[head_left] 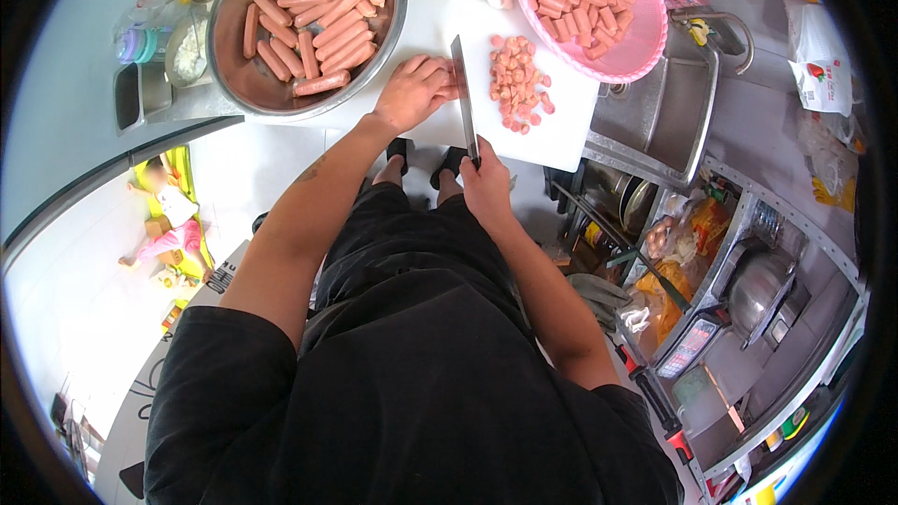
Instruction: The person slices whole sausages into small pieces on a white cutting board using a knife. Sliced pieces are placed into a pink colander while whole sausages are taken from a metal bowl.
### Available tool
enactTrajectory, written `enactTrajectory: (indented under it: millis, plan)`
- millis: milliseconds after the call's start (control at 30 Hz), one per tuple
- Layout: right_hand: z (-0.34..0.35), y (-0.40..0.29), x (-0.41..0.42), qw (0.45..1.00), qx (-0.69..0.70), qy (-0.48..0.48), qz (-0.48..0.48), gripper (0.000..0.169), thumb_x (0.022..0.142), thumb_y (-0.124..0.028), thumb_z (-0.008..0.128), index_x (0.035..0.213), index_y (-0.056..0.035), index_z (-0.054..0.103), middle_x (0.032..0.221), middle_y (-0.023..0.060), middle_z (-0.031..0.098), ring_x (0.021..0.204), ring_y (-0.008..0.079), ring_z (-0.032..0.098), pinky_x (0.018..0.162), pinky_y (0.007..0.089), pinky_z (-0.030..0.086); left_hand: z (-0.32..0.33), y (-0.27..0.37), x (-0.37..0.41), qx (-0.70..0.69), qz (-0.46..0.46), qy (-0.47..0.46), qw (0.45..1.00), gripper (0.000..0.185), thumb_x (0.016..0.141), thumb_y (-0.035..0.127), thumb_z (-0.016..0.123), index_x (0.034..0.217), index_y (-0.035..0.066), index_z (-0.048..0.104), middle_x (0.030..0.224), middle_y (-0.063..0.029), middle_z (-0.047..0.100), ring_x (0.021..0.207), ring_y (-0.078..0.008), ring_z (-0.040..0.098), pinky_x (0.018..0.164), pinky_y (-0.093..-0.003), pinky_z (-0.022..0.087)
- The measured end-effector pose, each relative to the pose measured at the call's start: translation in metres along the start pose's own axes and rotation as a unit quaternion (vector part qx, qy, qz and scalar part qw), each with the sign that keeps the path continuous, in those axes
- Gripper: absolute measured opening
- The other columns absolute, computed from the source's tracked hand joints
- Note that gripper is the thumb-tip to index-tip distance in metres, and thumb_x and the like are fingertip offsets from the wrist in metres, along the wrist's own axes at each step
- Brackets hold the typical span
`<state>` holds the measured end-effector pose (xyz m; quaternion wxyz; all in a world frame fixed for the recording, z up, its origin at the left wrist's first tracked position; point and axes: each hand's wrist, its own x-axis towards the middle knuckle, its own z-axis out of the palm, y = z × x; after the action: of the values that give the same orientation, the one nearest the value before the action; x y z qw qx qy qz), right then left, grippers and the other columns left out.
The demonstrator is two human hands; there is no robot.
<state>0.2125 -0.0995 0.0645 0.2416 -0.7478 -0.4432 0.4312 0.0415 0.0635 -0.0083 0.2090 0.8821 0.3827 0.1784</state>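
My right hand grips the handle of a wide-bladed kitchen knife, its blade upright over a white cutting board. Just left of the blade, my left hand presses down with bent fingers on a pink sausage, which is mostly hidden beneath it. Sausage slices lie in a loose pile right of the blade. Whole sausages fill part of a large steel bowl at the upper left. A pink plastic basket of short sausage pieces overlaps the board's far right corner.
A steel sink with a faucet adjoins the board on the right. Below it, a metal shelf rack holds pans and bags. A smaller bowl of white food stands far left. Another person sits on the floor at left.
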Motion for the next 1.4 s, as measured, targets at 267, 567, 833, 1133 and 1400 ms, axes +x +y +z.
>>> enactTrajectory:
  millis: [267,567,833,1133,1400]
  plan:
    - [0.003,-0.010,0.008,0.999,-0.028,-0.020,0.002,0.047,0.099,-0.010,0.060,0.144,-0.0026,0.052,0.092,0.0302,0.074,0.086,0.0530,0.072,0.079,0.0601,0.055,0.006,-0.001,-0.002,0.003,-0.010,0.005,1.000,0.049,0.083,0.015,0.083,0.130,0.013,0.072,0.138,-0.0014,0.064,0.131,-0.0292,0.057,0.111,-0.0432,0.050]
    - [0.016,-0.001,0.047,0.999,-0.038,-0.011,0.000,0.035,0.097,-0.009,0.062,0.130,0.0015,0.055,0.092,0.0351,0.072,0.089,0.0566,0.070,0.081,0.0611,0.056,0.006,0.000,0.000,0.001,0.002,0.004,1.000,0.050,0.084,0.017,0.084,0.132,0.013,0.070,0.139,-0.0008,0.064,0.131,-0.0309,0.057,0.112,-0.0447,0.050]
    - [0.010,0.033,0.064,1.000,-0.013,0.021,-0.007,0.030,0.095,-0.012,0.064,0.121,0.0029,0.062,0.094,0.0344,0.072,0.094,0.0551,0.071,0.082,0.0585,0.057,0.001,0.001,0.003,0.014,-0.014,-0.038,0.999,0.059,0.081,0.015,0.085,0.137,0.011,0.064,0.142,-0.0029,0.062,0.134,-0.0322,0.055,0.109,-0.0469,0.051]
    - [-0.053,0.041,0.055,0.999,-0.008,0.039,-0.009,0.030,0.095,-0.011,0.065,0.123,0.0014,0.066,0.092,0.0311,0.072,0.085,0.0463,0.074,0.077,0.0506,0.057,-0.035,0.033,-0.006,0.052,-0.017,-0.103,0.993,0.030,0.093,0.011,0.069,0.121,0.003,0.064,0.138,-0.0162,0.061,0.138,-0.0359,0.052,0.120,-0.0519,0.038]
    - [-0.036,0.034,0.041,0.999,0.005,0.051,0.011,0.030,0.095,-0.011,0.067,0.123,0.0006,0.067,0.087,0.0292,0.073,0.081,0.0451,0.075,0.075,0.0501,0.058,0.017,0.054,0.034,0.009,-0.519,-0.022,0.855,0.086,0.082,0.067,0.081,0.132,0.004,0.050,0.146,-0.0185,0.053,0.140,-0.0399,0.048,0.116,-0.0526,0.040]
